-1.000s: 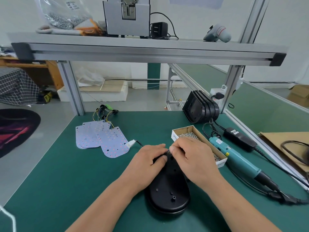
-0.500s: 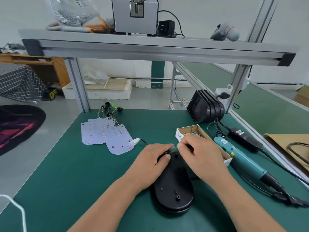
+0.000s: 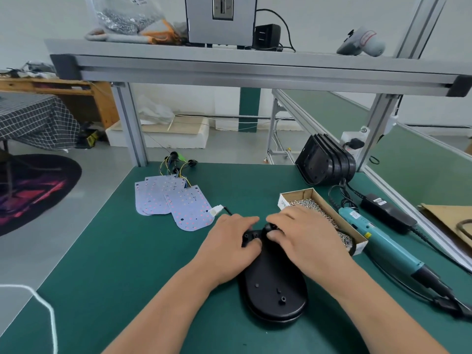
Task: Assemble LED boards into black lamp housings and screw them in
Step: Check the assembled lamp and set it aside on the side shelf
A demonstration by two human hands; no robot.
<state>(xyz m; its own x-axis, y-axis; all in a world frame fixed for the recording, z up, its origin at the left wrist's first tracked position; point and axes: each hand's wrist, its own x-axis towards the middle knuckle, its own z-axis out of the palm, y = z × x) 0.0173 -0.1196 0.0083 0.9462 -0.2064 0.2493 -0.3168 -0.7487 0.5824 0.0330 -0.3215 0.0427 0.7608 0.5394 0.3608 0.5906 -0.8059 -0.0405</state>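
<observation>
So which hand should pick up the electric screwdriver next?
Probably the right hand: the screwdriver lies on that side, just beyond the screw box. The left hand grips the black housing and can steady it.

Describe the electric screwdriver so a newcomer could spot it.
On the green bench, look right of the open cardboard screw box. The screwdriver lies flat alongside it. It is the only teal tool; the adapter beyond is black.
</observation>
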